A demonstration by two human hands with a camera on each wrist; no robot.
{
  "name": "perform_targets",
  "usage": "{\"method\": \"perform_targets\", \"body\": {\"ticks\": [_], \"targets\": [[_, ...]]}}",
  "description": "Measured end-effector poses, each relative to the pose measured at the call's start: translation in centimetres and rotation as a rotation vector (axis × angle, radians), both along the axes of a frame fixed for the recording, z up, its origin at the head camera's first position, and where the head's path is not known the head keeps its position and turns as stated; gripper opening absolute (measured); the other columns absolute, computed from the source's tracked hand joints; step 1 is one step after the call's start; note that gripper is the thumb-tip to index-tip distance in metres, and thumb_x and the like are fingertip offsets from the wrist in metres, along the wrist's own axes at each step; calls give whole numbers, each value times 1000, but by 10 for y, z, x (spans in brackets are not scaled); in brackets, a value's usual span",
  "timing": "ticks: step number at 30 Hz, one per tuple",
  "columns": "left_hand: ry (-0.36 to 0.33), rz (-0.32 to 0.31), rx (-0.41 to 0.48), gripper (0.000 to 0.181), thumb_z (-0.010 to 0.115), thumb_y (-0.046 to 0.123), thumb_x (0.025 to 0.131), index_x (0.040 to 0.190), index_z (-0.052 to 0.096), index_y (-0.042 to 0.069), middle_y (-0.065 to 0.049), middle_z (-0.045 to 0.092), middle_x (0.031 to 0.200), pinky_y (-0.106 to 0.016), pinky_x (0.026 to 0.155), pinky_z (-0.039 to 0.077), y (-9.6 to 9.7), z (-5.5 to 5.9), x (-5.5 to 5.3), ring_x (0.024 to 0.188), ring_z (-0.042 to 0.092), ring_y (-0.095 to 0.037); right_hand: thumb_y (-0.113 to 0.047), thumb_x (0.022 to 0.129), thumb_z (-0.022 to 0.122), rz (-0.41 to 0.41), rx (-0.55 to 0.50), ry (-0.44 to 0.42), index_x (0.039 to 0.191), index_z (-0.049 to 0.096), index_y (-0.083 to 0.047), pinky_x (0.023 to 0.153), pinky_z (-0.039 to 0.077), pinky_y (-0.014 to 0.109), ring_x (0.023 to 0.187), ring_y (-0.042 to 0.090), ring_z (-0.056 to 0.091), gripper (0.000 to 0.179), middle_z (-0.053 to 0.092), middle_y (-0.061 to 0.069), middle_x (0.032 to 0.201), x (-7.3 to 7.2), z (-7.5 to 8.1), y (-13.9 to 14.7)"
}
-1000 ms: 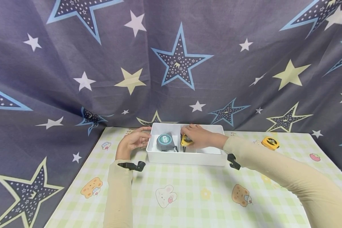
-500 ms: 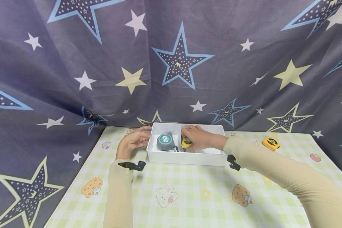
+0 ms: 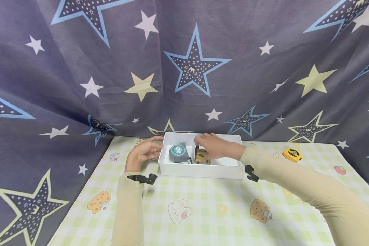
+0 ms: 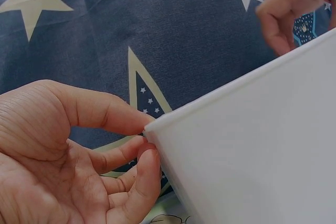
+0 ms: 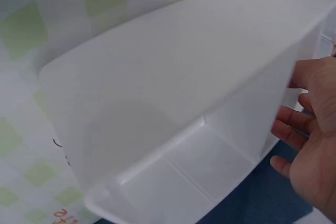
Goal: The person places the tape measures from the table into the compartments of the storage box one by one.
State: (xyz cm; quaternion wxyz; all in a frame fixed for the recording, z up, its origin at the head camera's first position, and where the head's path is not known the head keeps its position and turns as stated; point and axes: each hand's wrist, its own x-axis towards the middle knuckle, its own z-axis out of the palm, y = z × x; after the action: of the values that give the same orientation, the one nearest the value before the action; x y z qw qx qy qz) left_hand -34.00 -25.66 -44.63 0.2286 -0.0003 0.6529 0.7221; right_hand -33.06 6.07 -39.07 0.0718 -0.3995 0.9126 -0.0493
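Observation:
A white divided box [image 3: 200, 171] stands near the curtain. In its left compartment lies a grey tape measure [image 3: 178, 153] with a teal round label. A yellow and black tape measure [image 3: 200, 156] is in the compartment beside it, partly under my right hand [image 3: 213, 145]. In the right wrist view my right hand [image 5: 310, 124] has loosely bent, spread fingers beyond a divider; nothing shows between them. With its fingertips my left hand [image 3: 146, 150] touches the box's left end; the left wrist view shows thumb and fingers of the left hand [image 4: 89, 156] at the outer corner.
Another yellow tape measure [image 3: 292, 154] lies on the tabletop to the right of the box. A green checked cloth with cartoon prints covers the table [image 3: 200, 208]. A dark star-patterned curtain [image 3: 184, 68] hangs right behind the box.
My right hand has lifted slightly, and more of the yellow tape measure under it shows, lying at a different angle. My left hand stays at the box's end.

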Motion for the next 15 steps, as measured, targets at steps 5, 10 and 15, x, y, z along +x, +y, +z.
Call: {"method": "perform_targets", "body": {"ticks": [5, 10, 15], "targets": [[-3, -1, -1, 65, 49, -4, 99, 158, 21, 2, 4, 68, 88, -23, 76, 57, 0, 0, 0, 80, 67, -7, -18, 93, 73, 1, -13, 14, 127, 51, -9, 103, 39, 50, 109, 27, 52, 40, 65, 8, 130, -1, 7, 2], [-3, -5, 5, 66, 49, -4, 99, 157, 21, 2, 4, 68, 87, -23, 76, 57, 0, 0, 0, 79, 67, -7, -19, 93, 72, 1, -4, 22, 127, 52, -10, 103, 40, 50, 113, 28, 53, 41, 64, 9, 130, 0, 7, 4], [0, -5, 7, 65, 48, -5, 99, 157, 21, 2, 4, 67, 84, -22, 73, 56, 0, 0, -1, 77, 66, -6, -20, 93, 73, 7, 1, 28, 127, 53, -10, 101, 41, 49, 112, 27, 53, 41, 65, 8, 129, 0, 10, 5]]}}
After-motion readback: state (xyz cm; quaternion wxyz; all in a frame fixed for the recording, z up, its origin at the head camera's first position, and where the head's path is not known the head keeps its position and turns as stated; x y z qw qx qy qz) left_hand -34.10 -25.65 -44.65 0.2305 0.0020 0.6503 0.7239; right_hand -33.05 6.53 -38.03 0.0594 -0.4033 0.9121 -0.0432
